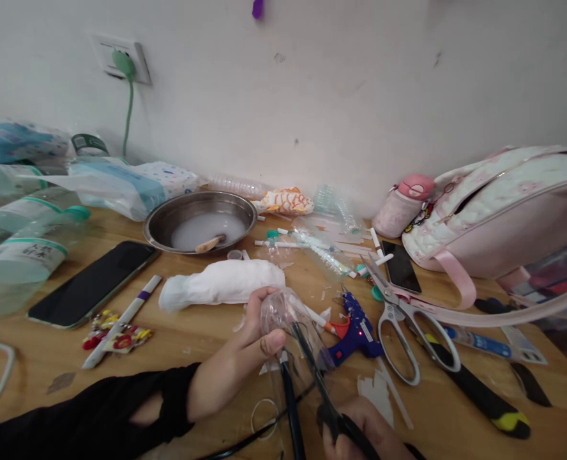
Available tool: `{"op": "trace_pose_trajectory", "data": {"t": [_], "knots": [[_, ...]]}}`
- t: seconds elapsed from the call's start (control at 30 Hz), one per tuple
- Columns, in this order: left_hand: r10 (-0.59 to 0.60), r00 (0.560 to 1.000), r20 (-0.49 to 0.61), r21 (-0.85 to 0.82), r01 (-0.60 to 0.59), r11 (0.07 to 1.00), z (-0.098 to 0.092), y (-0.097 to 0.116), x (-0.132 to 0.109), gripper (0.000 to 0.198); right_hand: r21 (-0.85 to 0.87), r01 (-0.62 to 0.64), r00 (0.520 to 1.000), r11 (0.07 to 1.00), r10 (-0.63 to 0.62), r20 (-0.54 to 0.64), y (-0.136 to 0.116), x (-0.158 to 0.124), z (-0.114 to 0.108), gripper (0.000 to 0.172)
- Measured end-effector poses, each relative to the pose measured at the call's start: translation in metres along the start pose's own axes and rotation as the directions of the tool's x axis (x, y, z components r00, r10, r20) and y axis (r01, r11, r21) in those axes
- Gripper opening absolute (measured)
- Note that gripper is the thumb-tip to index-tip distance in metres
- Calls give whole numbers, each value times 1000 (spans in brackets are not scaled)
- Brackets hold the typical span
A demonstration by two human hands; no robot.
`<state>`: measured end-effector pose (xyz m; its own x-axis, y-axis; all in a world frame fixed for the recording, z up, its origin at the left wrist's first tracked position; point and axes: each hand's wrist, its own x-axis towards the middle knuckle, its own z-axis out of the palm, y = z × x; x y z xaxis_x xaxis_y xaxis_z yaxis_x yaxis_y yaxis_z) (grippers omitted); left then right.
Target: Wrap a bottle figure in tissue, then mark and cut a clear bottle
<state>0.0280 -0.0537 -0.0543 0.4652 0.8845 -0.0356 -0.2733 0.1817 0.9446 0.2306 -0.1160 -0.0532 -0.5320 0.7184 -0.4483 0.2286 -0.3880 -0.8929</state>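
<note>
Near the bottom centre, my left hand point(259, 332) grips a clear plastic bottle piece point(277, 311), thumb on its near side and fingers behind. My right hand point(355, 428) is wrapped round the handles of black scissors point(329, 415), whose blades lie along the clear plastic and point up toward my left hand. Whether the blades are cutting is hard to tell. Just beyond my left hand lies a white wrapped bottle shape point(226, 283). A blue glue gun point(357, 329) with a lit red light rests right of the plastic.
A metal bowl point(152, 233) of whitish liquid stands behind. Large grey scissors point(393, 306), a yellow-black knife point(484, 396) and a pink bag point(504, 211) are on the right. A phone point(94, 281) and clear bottles point(25, 255) lie left. A cable crosses the near table.
</note>
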Motion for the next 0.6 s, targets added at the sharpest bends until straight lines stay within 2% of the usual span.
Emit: {"op": "trace_pose_trajectory", "data": {"t": [0.27, 0.47, 0.6], "knots": [[-24, 1000, -20, 59, 25, 998, 2, 9, -2, 59, -9, 36, 999, 999, -36, 7, 13, 5, -3, 77], [-24, 1000, -3, 62, 24, 998, 3, 8, -1, 60, 21, -2, 1000, 1000, 1, 26, 11, 4, -1, 77], [-20, 1000, -16, 54, 21, 998, 1, 4, 0, 59, 27, -63, 998, 998, 64, -12, 11, 3, 0, 78]]}}
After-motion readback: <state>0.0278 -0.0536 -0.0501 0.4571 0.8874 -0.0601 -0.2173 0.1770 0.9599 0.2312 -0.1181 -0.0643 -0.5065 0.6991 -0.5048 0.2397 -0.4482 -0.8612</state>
